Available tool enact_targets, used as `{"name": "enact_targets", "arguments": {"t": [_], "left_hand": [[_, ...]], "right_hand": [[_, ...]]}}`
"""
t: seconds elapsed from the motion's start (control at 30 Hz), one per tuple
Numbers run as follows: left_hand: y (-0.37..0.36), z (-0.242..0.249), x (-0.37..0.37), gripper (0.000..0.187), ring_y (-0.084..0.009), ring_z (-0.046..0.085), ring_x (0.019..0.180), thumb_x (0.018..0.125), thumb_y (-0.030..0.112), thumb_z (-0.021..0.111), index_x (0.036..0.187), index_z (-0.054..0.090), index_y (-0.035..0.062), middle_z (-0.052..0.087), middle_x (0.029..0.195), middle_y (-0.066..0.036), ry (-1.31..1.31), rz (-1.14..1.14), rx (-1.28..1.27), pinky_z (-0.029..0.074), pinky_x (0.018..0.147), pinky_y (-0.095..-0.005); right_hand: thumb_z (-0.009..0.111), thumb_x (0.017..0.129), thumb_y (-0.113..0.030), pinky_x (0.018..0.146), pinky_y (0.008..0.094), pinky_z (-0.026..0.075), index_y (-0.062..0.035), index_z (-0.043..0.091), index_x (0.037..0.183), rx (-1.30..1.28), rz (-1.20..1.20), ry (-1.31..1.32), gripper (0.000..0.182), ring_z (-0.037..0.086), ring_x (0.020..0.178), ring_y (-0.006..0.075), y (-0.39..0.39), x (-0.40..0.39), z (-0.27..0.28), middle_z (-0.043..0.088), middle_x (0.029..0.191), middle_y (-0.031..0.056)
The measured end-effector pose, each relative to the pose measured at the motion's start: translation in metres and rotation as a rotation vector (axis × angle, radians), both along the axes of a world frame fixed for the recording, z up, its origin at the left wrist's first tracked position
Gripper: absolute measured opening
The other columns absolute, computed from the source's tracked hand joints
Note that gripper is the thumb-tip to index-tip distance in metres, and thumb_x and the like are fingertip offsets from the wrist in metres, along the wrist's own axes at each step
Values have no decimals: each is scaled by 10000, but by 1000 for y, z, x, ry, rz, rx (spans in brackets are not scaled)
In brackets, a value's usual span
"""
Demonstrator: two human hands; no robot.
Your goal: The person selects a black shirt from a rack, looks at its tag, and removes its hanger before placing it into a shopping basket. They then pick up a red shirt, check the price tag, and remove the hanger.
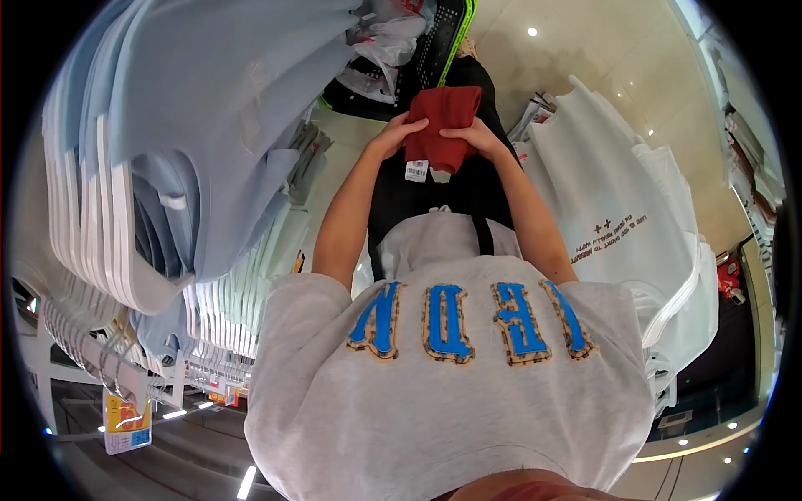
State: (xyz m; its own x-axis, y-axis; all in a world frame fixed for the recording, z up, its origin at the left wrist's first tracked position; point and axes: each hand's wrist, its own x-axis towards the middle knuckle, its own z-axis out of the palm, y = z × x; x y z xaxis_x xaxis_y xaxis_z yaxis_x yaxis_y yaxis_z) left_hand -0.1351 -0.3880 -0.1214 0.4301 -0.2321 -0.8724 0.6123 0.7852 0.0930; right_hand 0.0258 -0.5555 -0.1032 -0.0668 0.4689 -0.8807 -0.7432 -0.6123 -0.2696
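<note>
A folded dark-red garment is held out in front of my body, above my black trousers. My left hand grips its left side, thumb on top and the other fingers mostly hidden. On the right side, my right hand holds it the same way, the thumb pressing on the cloth. A white barcode tag hangs from the garment's lower left corner. Just beyond it is a black basket with a bright green rim, containing clear plastic packaging.
Light-blue garments on white hangers crowd the left, with pale ones behind. White printed garments hang close on the right. A price sign hangs at the lower left. Shiny beige floor tiles show at the upper right.
</note>
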Motion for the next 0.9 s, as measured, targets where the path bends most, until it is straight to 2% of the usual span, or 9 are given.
{"name": "enact_targets", "arguments": {"t": [0.2, 0.33, 0.4, 0.5, 0.6, 0.67, 0.73, 0.8, 0.9], "left_hand": [[-8, 33, -19, 710, -232, 509, 1250, 804, 153, 762, 1404, 405, 23, 523, 1360, -106, -92, -48, -63, 404, 1059, -368], [-11, 53, -17, 724, -234, 508, 1255, 793, 125, 760, 1411, 396, 26, 520, 1366, -108, -138, -65, -58, 402, 1060, -362], [-12, 65, -9, 782, -239, 499, 1262, 752, 123, 791, 1417, 389, 26, 513, 1373, -115, -156, -62, -51, 389, 1066, -357], [-16, 81, 5, 740, -242, 517, 1241, 750, 106, 781, 1390, 424, 9, 536, 1348, -123, -178, -24, -2, 398, 1057, -358], [-20, 91, 20, 698, -236, 537, 1213, 753, 102, 772, 1365, 455, -5, 554, 1326, -121, -198, 49, 65, 413, 1041, -350], [-25, 101, 27, 668, -223, 553, 1187, 754, 105, 772, 1342, 479, -8, 573, 1299, -117, -231, 129, 135, 424, 1023, -342], [-30, 118, 32, 638, -211, 568, 1160, 754, 108, 772, 1320, 503, -12, 593, 1272, -113, -253, 221, 214, 435, 1006, -334], [-32, 137, 37, 578, -184, 587, 1114, 752, 119, 780, 1264, 550, -21, 629, 1210, -100, -265, 320, 409, 451, 973, -318], [-30, 159, 35, 550, -176, 617, 1044, 741, 146, 798, 1217, 576, -19, 655, 1152, -103, -234, 445, 592, 480, 921, -306]], "right_hand": [[802, 733, -125, 957, 334, 463, 12, 559, 1248, 77, -2, 59, 586, 603, 1084, 209, -2, -16, 24, 624, 1197, 99], [787, 758, -104, 962, 336, 465, 6, 564, 1249, 72, -56, 89, 550, 601, 1102, 209, -5, -15, 48, 621, 1211, 99], [783, 765, -99, 962, 336, 466, 5, 566, 1249, 75, -58, 78, 541, 602, 1104, 208, -6, -8, 58, 624, 1211, 100], [785, 765, -98, 957, 333, 471, 3, 569, 1250, 128, -30, 51, 540, 607, 1098, 206, -4, 8, 70, 631, 1206, 103], [803, 753, -131, 955, 332, 475, 3, 574, 1246, 135, 85, -60, 560, 611, 1092, 205, 4, 30, 80, 636, 1200, 105], [827, 736, -190, 955, 336, 478, 6, 566, 1253, 150, 263, -236, 611, 614, 1087, 204, 12, 46, 87, 633, 1205, 110], [829, 737, -223, 956, 335, 478, 8, 554, 1266, 200, 354, -271, 639, 616, 1083, 210, 29, 65, 110, 631, 1206, 113], [832, 738, -257, 958, 333, 478, 10, 541, 1278, 259, 438, -310, 669, 617, 1079, 215, 49, 83, 129, 629, 1207, 115], [777, 805, -318, 916, 350, 502, 20, 441, 1363, 195, 604, -245, 735, 602, 1103, 219, 78, 103, 163, 617, 1206, 127]]}}
